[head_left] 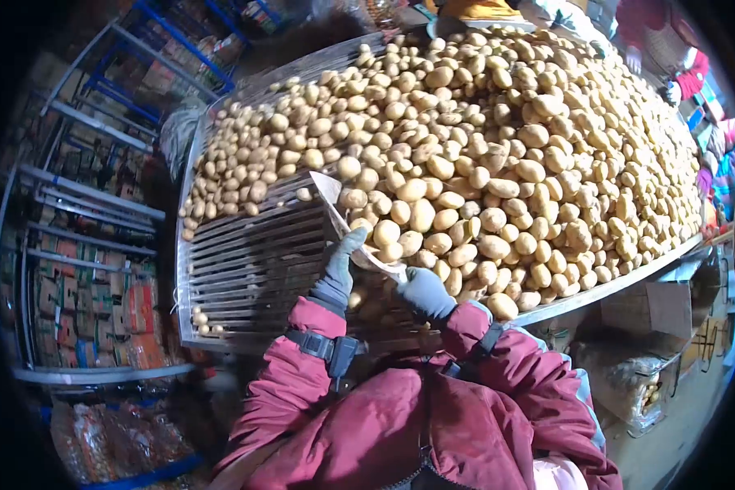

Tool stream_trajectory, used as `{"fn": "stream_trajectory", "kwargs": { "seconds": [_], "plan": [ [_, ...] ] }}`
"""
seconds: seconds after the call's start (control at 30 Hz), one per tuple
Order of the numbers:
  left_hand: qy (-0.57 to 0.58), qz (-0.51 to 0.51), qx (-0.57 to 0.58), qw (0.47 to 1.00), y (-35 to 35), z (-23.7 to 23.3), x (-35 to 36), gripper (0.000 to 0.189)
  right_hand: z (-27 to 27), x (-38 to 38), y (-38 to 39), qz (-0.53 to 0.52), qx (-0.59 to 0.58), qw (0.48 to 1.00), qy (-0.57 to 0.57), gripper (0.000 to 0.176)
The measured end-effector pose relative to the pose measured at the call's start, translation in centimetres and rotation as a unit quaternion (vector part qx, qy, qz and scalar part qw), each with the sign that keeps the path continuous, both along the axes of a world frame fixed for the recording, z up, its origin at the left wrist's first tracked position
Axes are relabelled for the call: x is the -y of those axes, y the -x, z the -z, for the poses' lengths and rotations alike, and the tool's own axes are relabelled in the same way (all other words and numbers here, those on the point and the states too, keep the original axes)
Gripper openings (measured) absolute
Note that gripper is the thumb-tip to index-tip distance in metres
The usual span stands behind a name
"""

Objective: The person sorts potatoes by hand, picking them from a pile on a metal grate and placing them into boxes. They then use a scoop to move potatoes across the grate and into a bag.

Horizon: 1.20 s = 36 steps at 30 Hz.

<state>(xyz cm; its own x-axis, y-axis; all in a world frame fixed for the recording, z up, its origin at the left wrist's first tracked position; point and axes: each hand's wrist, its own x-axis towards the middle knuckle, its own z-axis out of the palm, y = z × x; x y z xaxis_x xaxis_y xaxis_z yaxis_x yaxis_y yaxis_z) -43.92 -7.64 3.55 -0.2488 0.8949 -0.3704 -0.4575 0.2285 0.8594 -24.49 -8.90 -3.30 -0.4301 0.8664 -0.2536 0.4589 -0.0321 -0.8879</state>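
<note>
A pale, thin flat board (328, 193) stands on edge against the near-left side of a large heap of potatoes (498, 155). My left hand (340, 265), in a grey glove, is closed on the board's near edge. At the board's right end my right hand (426, 292), also gloved in grey, grips it with the fingers partly hidden. Potatoes press up along the board's far side. Under them lies a slatted sorting table (245, 253), its slats showing to the left of the board. A few small potatoes (200, 320) rest at its near-left corner.
Metal racks (98, 184) with boxes below stand at the left. Another person's gloved hand (673, 93) and red sleeve show at the far right. A cardboard box (665, 306) and a clear plastic bag (641, 400) are beside the table's near-right side.
</note>
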Motion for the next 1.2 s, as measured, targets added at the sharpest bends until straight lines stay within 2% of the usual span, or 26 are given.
{"fn": "stream_trajectory", "kwargs": {
  "seconds": [0.07, 0.13, 0.2, 0.23, 0.3, 0.33, 0.37, 0.4, 0.43, 0.47, 0.5, 0.53, 0.6, 0.63, 0.67, 0.73, 0.8, 0.83, 0.87, 0.9, 0.93, 1.0, 1.03, 1.07, 1.13, 1.2],
  "plan": [
    [-0.007, 0.002, 0.025, 1.0, -2.1, 1.2, -2.5, 0.076, -2.3, -1.8, -2.9, 0.029, 0.086, 0.996, -0.016, 0.041],
    [-0.008, 0.014, 0.044, 0.999, -4.5, 2.5, -4.8, 0.072, -1.4, -3.5, -5.8, -0.034, 0.089, 0.989, -0.115, 0.028],
    [-0.009, 0.029, 0.068, 0.997, -7.3, 3.7, -7.2, 0.069, -0.4, -4.5, -8.6, 0.065, -0.007, 0.993, -0.097, 0.026],
    [-0.006, 0.04, 0.079, 0.996, -8.5, 4.2, -8.4, 0.067, -3.1, -6.0, -10.1, 0.048, 0.041, 0.997, -0.036, 0.028],
    [-0.002, 0.074, 0.092, 0.993, -10.7, 5.2, -10.6, 0.063, -2.3, -8.3, -12.4, 0.056, 0.089, 0.993, -0.061, 0.032],
    [-0.019, 0.19, 0.067, 0.979, -10.2, 7.6, -12.2, 0.057, -3.8, -9.6, -14.0, 0.036, 0.102, 0.992, -0.065, 0.032],
    [-0.023, 0.14, 0.085, 0.986, -12.7, 5.0, -12.3, 0.055, -4.1, -10.7, -15.7, 0.052, 0.023, 0.998, -0.016, 0.03],
    [-0.028, 0.088, 0.103, 0.99, -15.7, 2.1, -12.7, 0.053, -4.5, -11.6, -17.1, 0.051, 0.048, 0.997, -0.038, 0.03],
    [-0.029, 0.089, 0.104, 0.99, -17.2, 1.9, -13.8, 0.052, -3.8, -12.1, -18.6, 0.036, 0.05, 0.996, -0.067, 0.031],
    [-0.015, 0.11, 0.05, 0.993, -18.9, -1.5, -14.1, 0.049, -4.0, -12.5, -19.5, 0.022, 0.051, 0.994, -0.095, 0.032],
    [-0.056, 0.114, 0.043, 0.991, -19.5, 1.0, -16.2, 0.047, -4.3, -13.0, -20.2, 0.046, 0.034, 0.996, -0.068, 0.03],
    [-0.103, 0.12, 0.034, 0.987, -20.2, 3.4, -18.7, 0.045, -2.2, -14.0, -21.2, 0.056, 0.03, 0.988, -0.141, 0.027],
    [-0.113, 0.092, -0.029, 0.989, -23.7, -1.2, -19.4, 0.048, -6.8, -15.3, -23.4, 0.05, -0.005, 0.991, -0.121, 0.026],
    [-0.136, 0.071, -0.074, 0.985, -25.2, -4.5, -18.7, 0.053, -9.0, -15.9, -24.6, 0.073, 0.001, 0.997, -0.01, 0.028],
    [-0.146, 0.081, -0.036, 0.985, -26.3, -6.2, -19.0, 0.058, -9.9, -17.0, -25.7, 0.04, 0.011, 0.998, -0.051, 0.026],
    [-0.103, 0.12, -0.003, 0.987, -28.1, -2.5, -23.4, 0.041, -4.6, -19.4, -29.3, 0.044, 0.022, 0.977, -0.206, 0.024],
    [0.005, 0.273, -0.057, 0.96, -29.4, -12.4, -24.3, 0.066, -9.6, -21.7, -32.0, 0.103, 0.01, 0.992, -0.067, 0.02],
    [-0.058, 0.216, -0.058, 0.973, -32.3, -10.6, -26.9, 0.056, -7.1, -24.9, -35.3, -0.103, 0.091, 0.876, -0.463, 0.016],
    [-0.12, 0.158, -0.056, 0.979, -35.6, -8.6, -29.3, 0.046, -6.2, -26.6, -37.0, -0.045, 0.076, 0.914, -0.397, 0.012],
    [-0.028, 0.15, -0.158, 0.976, -37.7, -10.0, -30.2, 0.06, -10.2, -25.4, -38.1, 0.062, -0.011, 0.985, -0.163, 0.013],
    [-0.028, 0.155, -0.152, 0.976, -39.0, -12.1, -29.5, 0.06, -15.1, -24.4, -38.9, 0.169, -0.1, 0.977, 0.08, 0.015],
    [-0.064, 0.201, -0.098, 0.973, -39.6, -14.3, -26.3, 0.071, -15.2, -23.9, -41.0, 0.237, -0.147, 0.955, 0.097, 0.016],
    [-0.193, 0.172, -0.053, 0.964, -39.5, -13.6, -26.8, 0.065, -15.7, -23.5, -41.4, 0.244, -0.106, 0.961, 0.076, 0.016],
    [-0.175, 0.171, -0.047, 0.968, -38.6, -12.4, -25.7, 0.06, -15.8, -23.3, -41.8, 0.244, -0.145, 0.957, 0.057, 0.017],
    [-0.215, 0.267, 0.016, 0.939, -32.4, -6.6, -29.2, 0.081, -15.6, -23.6, -40.7, 0.319, -0.172, 0.932, 0.026, 0.018],
    [-0.257, 0.213, -0.099, 0.937, -24.5, -0.4, -27.0, 0.073, -14.6, -24.1, -39.8, 0.294, -0.238, 0.925, 0.036, 0.017]
  ]
}}
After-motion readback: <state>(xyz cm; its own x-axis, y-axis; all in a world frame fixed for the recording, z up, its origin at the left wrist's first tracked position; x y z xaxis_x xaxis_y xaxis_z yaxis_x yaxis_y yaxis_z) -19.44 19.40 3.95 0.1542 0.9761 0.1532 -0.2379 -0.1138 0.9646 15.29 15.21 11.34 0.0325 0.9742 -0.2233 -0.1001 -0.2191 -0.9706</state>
